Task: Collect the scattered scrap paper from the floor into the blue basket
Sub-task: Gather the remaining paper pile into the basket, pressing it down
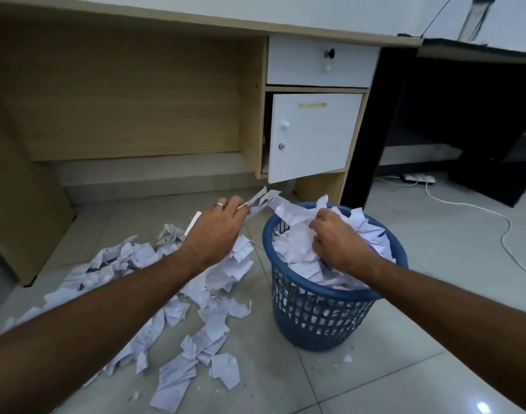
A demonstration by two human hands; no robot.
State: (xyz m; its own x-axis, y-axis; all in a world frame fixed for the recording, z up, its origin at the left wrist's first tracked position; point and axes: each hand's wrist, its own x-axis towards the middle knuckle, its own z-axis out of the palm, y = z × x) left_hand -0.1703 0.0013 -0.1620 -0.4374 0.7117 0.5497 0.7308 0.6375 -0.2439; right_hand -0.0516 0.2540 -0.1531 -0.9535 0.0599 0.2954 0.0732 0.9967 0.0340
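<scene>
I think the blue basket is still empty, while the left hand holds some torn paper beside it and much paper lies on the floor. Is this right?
Not quite. The head view shows the blue basket already heaped with scrap paper, not empty, with the right hand on the heap. The rest holds: the left hand holds torn paper beside the basket, and much paper lies on the floor.

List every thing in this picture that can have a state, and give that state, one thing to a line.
blue basket: upright, heaped full
scrap paper: still scattered on floor
left hand: pinching torn scraps
right hand: pressing on paper in basket
cupboard door: ajar
drawer: shut
</scene>
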